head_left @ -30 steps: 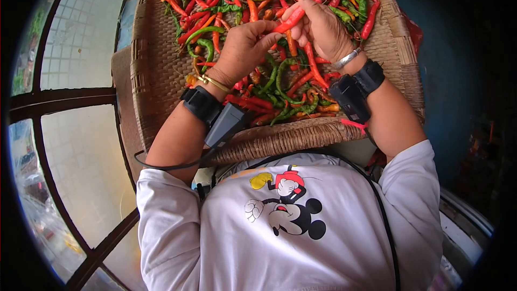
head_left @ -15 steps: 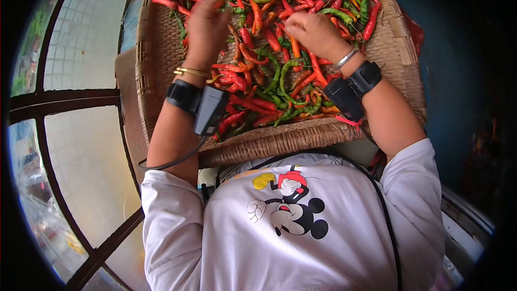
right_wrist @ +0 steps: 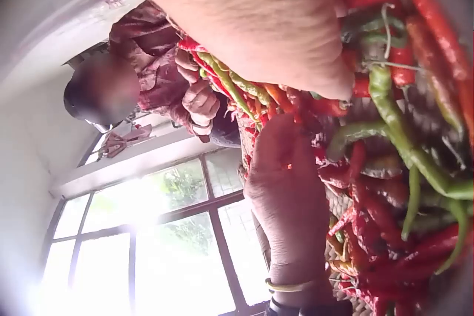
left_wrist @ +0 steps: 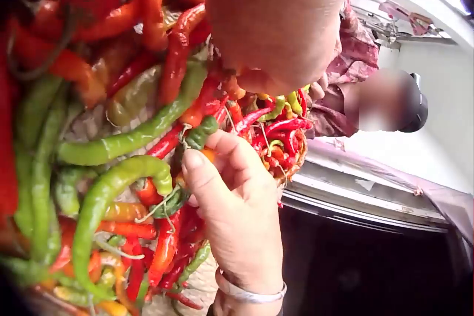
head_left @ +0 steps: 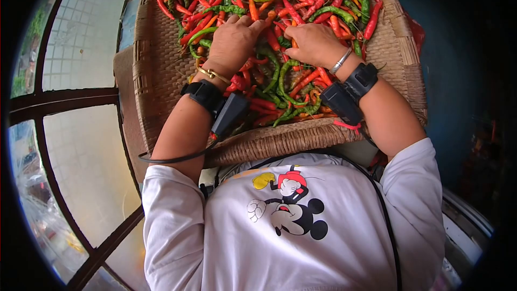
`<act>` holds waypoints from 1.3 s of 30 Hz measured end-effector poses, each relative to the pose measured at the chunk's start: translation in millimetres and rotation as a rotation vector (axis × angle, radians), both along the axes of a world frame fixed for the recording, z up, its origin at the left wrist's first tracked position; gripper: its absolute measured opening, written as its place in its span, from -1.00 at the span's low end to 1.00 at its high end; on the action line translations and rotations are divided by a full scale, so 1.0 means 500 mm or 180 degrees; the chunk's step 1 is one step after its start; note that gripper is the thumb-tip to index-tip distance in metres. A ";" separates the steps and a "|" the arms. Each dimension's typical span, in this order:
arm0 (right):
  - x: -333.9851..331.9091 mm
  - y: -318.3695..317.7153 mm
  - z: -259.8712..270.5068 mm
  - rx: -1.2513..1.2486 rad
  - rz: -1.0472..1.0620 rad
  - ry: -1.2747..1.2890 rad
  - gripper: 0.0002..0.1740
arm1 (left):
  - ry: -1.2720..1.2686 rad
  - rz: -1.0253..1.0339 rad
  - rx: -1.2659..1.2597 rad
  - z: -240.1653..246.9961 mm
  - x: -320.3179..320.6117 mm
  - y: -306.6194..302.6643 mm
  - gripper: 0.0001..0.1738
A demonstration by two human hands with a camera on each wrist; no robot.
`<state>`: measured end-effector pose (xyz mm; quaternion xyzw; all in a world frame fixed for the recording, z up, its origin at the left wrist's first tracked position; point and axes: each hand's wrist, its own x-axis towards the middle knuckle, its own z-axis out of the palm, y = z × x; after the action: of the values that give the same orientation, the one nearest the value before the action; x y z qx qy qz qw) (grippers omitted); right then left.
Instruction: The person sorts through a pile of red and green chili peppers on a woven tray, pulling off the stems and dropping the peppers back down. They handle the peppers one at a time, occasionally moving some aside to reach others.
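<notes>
L hand (head_left: pixel 234 46), gold bangle (head_left: pixel 212 75) at its wrist, lies over the peppers (head_left: pixel 264 8) w/ fingers bent down among them — tips partly hidden, so can't tell if it pinches any. R hand (head_left: pixel 318 46), silver bracelet (head_left: pixel 340 60) on, is just beside it, fingers also down in the pile. L wrist cam shows R thumb & index apart, an orange pepper (left_wrist: pixel 209 154) visible btwn them and a dk green pepper (left_wrist: pixel 198 134) right at the tips; can't tell whether either is gripped.

Peppers — mostly red, some green & orange — lie in a woven basket (head_left: pixel 398 48), heaped around and btwn both hands; bare weave shows along the R side. Curved green pepper (head_left: pixel 283 81) lies btwn the wrists, nearer the person's body. Blk wrist cams (head_left: pixel 229 116) strapped on both forearms; white shirt (head_left: pixel 247 205) w/ cartoon print below the basket's near rim. Window (head_left: pixel 78 32) to the L. R wrist cam shows another person (right_wrist: pixel 141 64) past the peppers, maroon patterned top, dk cap, hands close to the pile.
</notes>
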<state>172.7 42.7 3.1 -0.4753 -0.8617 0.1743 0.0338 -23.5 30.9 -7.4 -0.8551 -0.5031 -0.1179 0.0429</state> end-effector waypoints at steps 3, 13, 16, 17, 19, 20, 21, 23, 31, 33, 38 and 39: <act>0.002 0.003 -0.006 0.0030 -0.0029 -0.0026 -0.76 | -0.0086 -0.0120 0.0354 0.011 0.008 -0.004 -0.63; 0.005 0.022 0.011 -0.0031 -0.0665 0.1584 -0.83 | -0.2363 -0.0058 -0.0069 0.084 0.030 -0.023 -0.79; -0.016 0.011 0.018 -0.0254 -0.0554 0.2382 -0.79 | -0.2942 -0.0070 -0.0795 0.066 0.036 -0.028 -0.79; -0.021 0.006 0.021 -0.0395 -0.0466 0.2875 -0.78 | -0.3127 -0.0168 -0.1033 0.055 0.037 -0.027 -0.78; -0.025 -0.007 0.043 -0.0751 -0.0487 0.2990 -0.77 | -0.3114 -0.0220 -0.0940 0.047 0.038 -0.024 -0.75; -0.027 -0.011 0.050 -0.1104 -0.0516 0.3106 -0.76 | -0.3093 -0.0280 -0.0852 0.045 0.038 -0.024 -0.72; -0.029 -0.010 0.045 -0.1106 -0.0515 0.3104 -0.76 | -0.3094 -0.0278 -0.0852 0.049 0.040 -0.026 -0.72; -0.031 -0.006 0.030 -0.0863 -0.0442 0.3090 -0.77 | -0.2922 -0.0028 -0.0765 0.060 0.047 -0.034 -0.59; -0.031 -0.016 0.033 -0.0307 -0.0365 0.2241 -0.79 | -0.2407 0.0001 -0.0796 0.047 0.060 -0.047 -0.40; -0.031 -0.017 0.033 -0.0304 -0.0374 0.2233 -0.72 | -0.2461 0.0008 -0.0950 0.034 0.066 -0.049 -0.37; -0.033 -0.019 0.043 0.0338 -0.0301 0.2388 -0.78 | -0.3250 -0.0107 -0.0988 0.006 0.076 -0.046 -0.39; -0.032 -0.017 0.045 0.0344 -0.0299 0.2394 -0.78 | -0.3765 0.0026 -0.1372 0.011 0.078 -0.046 -0.42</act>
<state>156.8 34.0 25.5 -0.4146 -0.7744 0.2891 0.3806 15.3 8.0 -2.1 -0.6327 -0.4575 -0.4666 -0.4155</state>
